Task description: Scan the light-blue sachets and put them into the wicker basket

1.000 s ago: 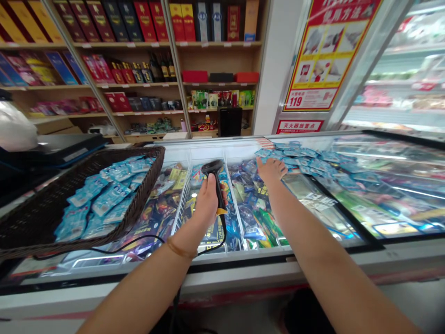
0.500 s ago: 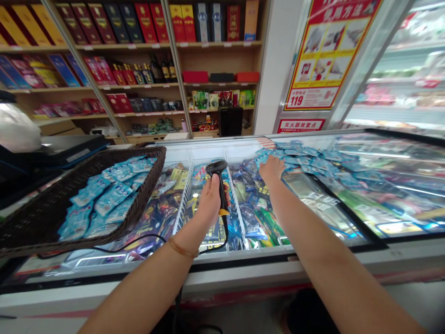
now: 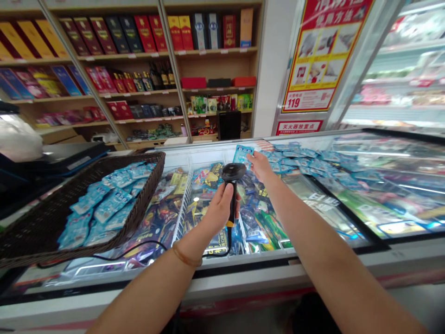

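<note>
My left hand is wrapped round the handle of a black barcode scanner, held upright over the freezer. Just beyond the scanner head, my right hand pinches a small light-blue packet by its right edge. Part of that packet is hidden behind the scanner. A spread pile of similar blue packets lies on the freezer glass to the right of my right hand. More blue packets lie in a dark wicker basket on the left.
Beneath my hands is a chest freezer holding colourful bagged goods and white wire dividers. The scanner's black cable runs left past the basket. Shelves of boxes stand behind, with a dark screen in front.
My right hand has lifted a blue packet from the pile and brought it left towards the scanner. My left hand has moved the scanner slightly right.
</note>
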Tool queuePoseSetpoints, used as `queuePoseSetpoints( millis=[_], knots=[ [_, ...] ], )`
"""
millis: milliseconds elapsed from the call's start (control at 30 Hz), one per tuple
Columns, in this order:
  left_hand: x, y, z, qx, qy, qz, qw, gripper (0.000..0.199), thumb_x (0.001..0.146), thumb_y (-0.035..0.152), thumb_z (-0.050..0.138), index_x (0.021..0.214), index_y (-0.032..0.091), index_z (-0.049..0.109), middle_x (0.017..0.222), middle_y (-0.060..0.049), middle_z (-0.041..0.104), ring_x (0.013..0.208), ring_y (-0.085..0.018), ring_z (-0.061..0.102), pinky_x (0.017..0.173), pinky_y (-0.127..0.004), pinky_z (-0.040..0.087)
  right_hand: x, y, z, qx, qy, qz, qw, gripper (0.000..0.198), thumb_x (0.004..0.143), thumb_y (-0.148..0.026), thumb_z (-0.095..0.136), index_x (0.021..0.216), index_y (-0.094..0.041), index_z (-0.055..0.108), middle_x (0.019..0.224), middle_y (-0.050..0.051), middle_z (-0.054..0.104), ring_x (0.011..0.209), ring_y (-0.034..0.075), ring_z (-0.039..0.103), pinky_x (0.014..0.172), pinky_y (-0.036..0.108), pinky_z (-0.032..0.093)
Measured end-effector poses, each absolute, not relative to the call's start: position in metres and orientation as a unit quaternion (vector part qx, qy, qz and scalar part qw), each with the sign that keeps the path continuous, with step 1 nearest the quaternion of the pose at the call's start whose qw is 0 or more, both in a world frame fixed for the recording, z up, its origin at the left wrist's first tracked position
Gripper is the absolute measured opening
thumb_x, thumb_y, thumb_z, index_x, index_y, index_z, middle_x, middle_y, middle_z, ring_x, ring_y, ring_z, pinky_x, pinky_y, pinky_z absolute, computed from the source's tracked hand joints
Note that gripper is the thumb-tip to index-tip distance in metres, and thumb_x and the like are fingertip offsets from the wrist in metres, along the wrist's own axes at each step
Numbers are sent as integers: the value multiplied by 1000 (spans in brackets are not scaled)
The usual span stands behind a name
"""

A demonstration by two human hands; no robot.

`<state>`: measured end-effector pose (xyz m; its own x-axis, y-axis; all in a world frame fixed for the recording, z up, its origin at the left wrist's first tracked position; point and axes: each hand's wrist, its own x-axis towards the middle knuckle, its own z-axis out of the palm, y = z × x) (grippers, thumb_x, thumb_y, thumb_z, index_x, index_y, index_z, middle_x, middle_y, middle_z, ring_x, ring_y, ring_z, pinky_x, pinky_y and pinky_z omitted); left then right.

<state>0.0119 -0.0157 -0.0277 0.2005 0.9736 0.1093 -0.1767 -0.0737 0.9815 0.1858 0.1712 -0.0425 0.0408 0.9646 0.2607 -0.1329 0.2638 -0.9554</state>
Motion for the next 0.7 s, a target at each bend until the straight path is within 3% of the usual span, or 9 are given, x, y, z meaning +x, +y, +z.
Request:
queuePoseSetpoints(
  millis=[167,333,700],
  knots=[
    [14,-17,-30,553,356,511,554,64,79,83,61,93,22,47,85,-1,67,47,-7,53,42,-25,41,178,162,-31,-356,-511,480,618,48,69,-55,84,100,-27,62,69,-7,66,62,15,63,60,26,49],
    [15,-16,-31,567,353,503,549,62,82,82,59,91,22,46,86,-1,68,46,-7,52,42,-25,40,174,160,-23,-340,-548,452,616,49,74,-65,79,100,-26,66,68,-2,67,73,21,68,64,30,51],
    [15,-14,-32,567,353,510,541,59,83,79,60,90,22,47,79,1,66,46,-8,51,43,-25,40,169,153,-17,-337,-533,472,616,44,72,-61,84,85,-22,68,63,-5,59,58,11,51,56,22,40]
  ],
)
